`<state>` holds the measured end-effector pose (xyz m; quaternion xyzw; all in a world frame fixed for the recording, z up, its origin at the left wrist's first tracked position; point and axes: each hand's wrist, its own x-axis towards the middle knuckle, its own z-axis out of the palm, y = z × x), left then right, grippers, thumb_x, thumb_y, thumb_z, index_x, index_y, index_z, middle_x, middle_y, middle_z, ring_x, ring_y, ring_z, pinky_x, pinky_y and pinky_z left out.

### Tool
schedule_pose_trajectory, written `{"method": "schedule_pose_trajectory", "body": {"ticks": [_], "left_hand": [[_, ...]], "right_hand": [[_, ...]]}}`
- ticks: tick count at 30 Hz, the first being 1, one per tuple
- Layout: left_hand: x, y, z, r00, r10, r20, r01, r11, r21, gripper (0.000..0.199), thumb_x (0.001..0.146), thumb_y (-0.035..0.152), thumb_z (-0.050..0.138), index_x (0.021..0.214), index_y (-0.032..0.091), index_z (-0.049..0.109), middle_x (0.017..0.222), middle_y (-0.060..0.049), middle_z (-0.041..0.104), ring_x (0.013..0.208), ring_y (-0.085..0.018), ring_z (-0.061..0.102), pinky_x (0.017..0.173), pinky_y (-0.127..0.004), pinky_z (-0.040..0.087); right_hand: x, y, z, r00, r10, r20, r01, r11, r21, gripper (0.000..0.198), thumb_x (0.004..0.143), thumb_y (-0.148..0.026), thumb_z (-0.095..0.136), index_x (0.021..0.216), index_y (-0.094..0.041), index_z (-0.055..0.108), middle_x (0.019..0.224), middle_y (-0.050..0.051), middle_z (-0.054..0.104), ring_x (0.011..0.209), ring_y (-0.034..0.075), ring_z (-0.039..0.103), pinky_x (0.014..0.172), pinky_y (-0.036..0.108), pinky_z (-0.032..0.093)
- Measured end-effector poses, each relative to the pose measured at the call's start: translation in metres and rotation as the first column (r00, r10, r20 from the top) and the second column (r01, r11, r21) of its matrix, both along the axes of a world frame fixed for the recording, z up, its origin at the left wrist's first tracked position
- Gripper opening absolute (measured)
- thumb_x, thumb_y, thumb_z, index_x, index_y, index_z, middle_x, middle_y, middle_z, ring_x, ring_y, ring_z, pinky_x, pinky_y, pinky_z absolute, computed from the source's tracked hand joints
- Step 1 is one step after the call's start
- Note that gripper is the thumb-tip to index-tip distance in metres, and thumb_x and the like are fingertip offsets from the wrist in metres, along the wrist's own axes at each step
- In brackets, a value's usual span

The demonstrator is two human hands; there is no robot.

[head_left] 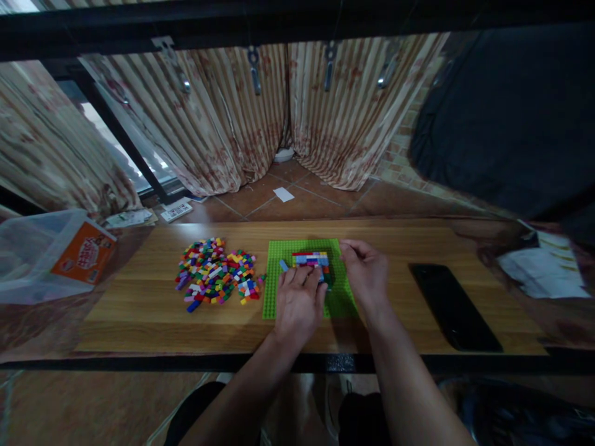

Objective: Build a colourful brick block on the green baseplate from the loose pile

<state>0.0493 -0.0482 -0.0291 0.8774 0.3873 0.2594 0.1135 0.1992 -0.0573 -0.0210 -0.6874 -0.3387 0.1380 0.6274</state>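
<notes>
A green studded baseplate (274, 303) lies on the wooden table. On it stands a low, multicoloured block of toy bricks (310, 256), with red, white, blue and yellow bricks showing. My left hand (300, 297) rests over the near side of this build, fingers stretched forward and hiding part of it. A light blue brick (283, 265) sits just left of those fingers. At the plate's right edge, my right hand (367, 269) is closed in a pinch, its fingertips by the far right corner. Whether a brick or the plate's edge is between them cannot be made out.
A heap of loose toy bricks (214, 269) spreads left of the baseplate. To the right lies a black phone (455, 306) on the wooden table (139, 322). Beyond the table's left end is a clear plastic bin (37, 254) with an orange label. Curtains hang behind.
</notes>
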Motion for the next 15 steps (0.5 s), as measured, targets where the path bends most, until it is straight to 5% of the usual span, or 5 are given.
{"method": "schedule_pose_trajectory", "body": {"ticks": [15], "left_hand": [[0.000,-0.003,0.005,0.990,0.038,-0.137,-0.039,0.999,-0.010,0.034,0.090,0.029,0.055,0.122,0.019,0.063,0.120,-0.010,0.062,0.110,-0.030,0.053,0.099,-0.053,0.039]], "right_hand": [[-0.010,-0.002,-0.007,0.997,0.066,0.034,-0.064,0.996,-0.060,0.026,0.080,-0.038,0.059,0.084,-0.017,0.073,0.077,0.006,0.074,0.067,0.018,0.065,0.067,0.032,0.049]]}}
